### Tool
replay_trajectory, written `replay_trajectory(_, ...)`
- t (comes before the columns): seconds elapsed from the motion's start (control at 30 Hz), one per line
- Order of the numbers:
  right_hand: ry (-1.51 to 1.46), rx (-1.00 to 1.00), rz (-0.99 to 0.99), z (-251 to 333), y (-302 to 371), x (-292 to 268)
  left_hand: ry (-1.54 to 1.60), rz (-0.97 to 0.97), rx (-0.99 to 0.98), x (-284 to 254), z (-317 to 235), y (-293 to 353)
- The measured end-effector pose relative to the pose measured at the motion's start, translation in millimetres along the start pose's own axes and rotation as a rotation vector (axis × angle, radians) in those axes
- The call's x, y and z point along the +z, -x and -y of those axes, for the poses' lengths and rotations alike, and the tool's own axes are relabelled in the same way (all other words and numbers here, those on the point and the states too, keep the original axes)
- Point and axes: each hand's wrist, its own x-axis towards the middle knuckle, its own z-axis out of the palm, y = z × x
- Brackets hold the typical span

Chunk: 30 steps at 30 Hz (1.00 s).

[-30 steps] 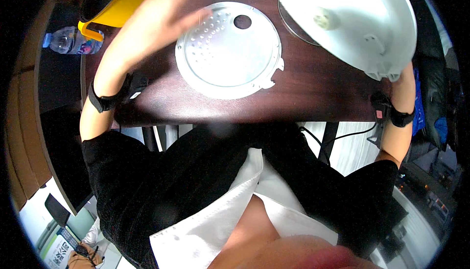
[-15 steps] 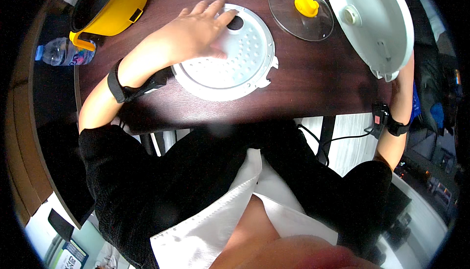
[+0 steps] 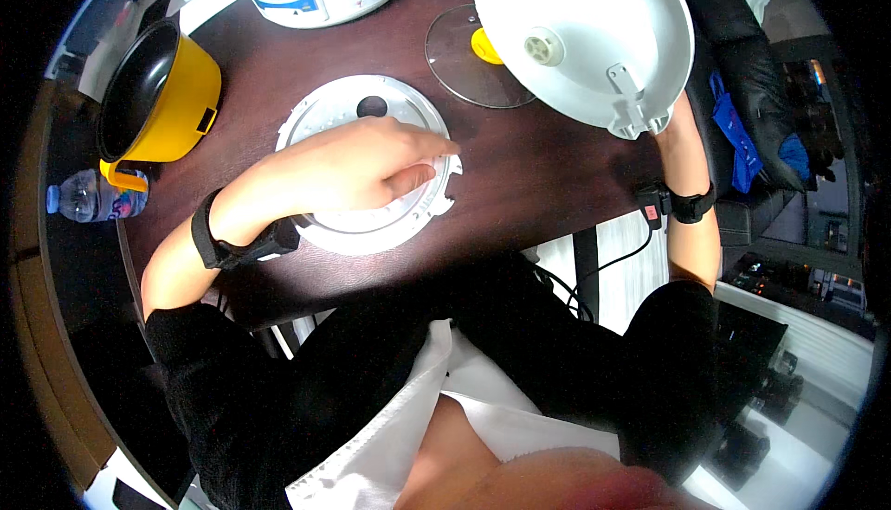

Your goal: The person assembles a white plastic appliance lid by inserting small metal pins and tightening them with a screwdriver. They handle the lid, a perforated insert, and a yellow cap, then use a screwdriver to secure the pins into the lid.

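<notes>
Silver metal disc (image 3: 371, 230) lies flat nr the near edge of the table (image 3: 529, 167), round hole & notched rim showing. L hand (image 3: 371, 165) is over it, loose, index straight & thumb spread apart, nothing seen in its grip; can't tell if it touches. R hand (image 3: 680, 134) grasps the white shell lid (image 3: 603, 32) by its tabbed end, raised & tilted nr the right edge, inner side showing; fingers mostly hidden behind. Glass lid (image 3: 453, 69) w/ yellow knob (image 3: 484, 47) lies beyond the disc, partly hidden by the shell lid. White round tub (image 3: 357, 0) at the far edge has blue-&-white printed labels. Yellow pot (image 3: 186, 92), black inside, by the left edge; clear bottle (image 3: 88, 196) w/ coloured label beside it, partly behind the pot's handle
</notes>
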Motion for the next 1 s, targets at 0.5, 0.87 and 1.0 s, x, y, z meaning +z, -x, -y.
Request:
replay_trajectory(0.5, -0.738, 0.255, 0.388, 32.6, -8.3, 83.9, 1.186, -0.682, -0.140, -43.2, -0.8, 13.4)
replay_trajectory(0.87, -0.999, 0.165, 0.718, 80.5, -42.4, 75.5, 0.966, -1.280, -0.213, -112.4, -42.1, 62.3)
replay_trajectory(1.0, -0.946, 0.238, 0.550, 60.1, -36.5, 53.5, 0.787, -1.119, -0.156, -188.7, 24.0, 86.4)
